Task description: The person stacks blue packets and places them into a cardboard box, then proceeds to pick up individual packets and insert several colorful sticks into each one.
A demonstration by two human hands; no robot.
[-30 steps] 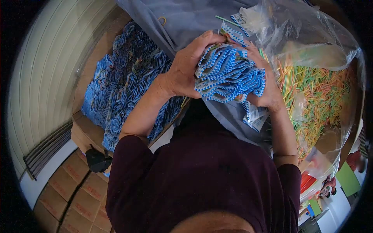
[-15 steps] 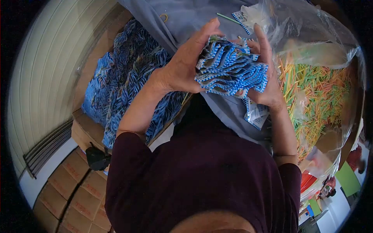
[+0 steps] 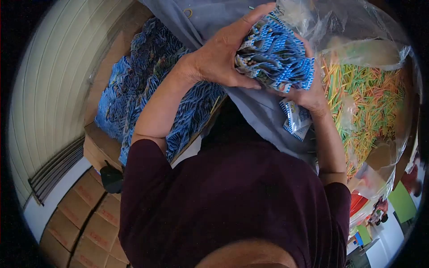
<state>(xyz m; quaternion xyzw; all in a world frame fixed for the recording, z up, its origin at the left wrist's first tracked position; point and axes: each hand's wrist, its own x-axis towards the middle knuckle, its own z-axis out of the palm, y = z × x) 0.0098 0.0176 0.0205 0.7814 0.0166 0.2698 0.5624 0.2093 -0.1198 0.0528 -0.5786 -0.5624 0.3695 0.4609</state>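
A thick stack of blue-and-white packets point(image 3: 279, 53) is squeezed between my two hands, its zigzag-cut edges facing up. My left hand point(image 3: 225, 58) grips the stack from the left, thumb along the near side and fingers at the far side. My right hand point(image 3: 310, 91) wraps the right side, its fingers partly hidden behind the stack. Below the right hand, loose packets point(image 3: 296, 119) lie on the grey cloth point(image 3: 254, 109). To the left, a cardboard box point(image 3: 102, 145) holds many similar blue packets point(image 3: 154, 85) in rows.
On the right, a plastic-lined box holds many thin coloured sticks point(image 3: 366, 107), with clear plastic film point(image 3: 384, 56) over its rim. A yellow rubber band point(image 3: 188, 13) lies on the cloth. Cardboard cartons point(image 3: 96, 228) stand at lower left beside a ribbed wall point(image 3: 49, 89).
Both hands have moved the stack slightly up and to the right and tilted it. My left thumb now lies along the near edge of the stack.
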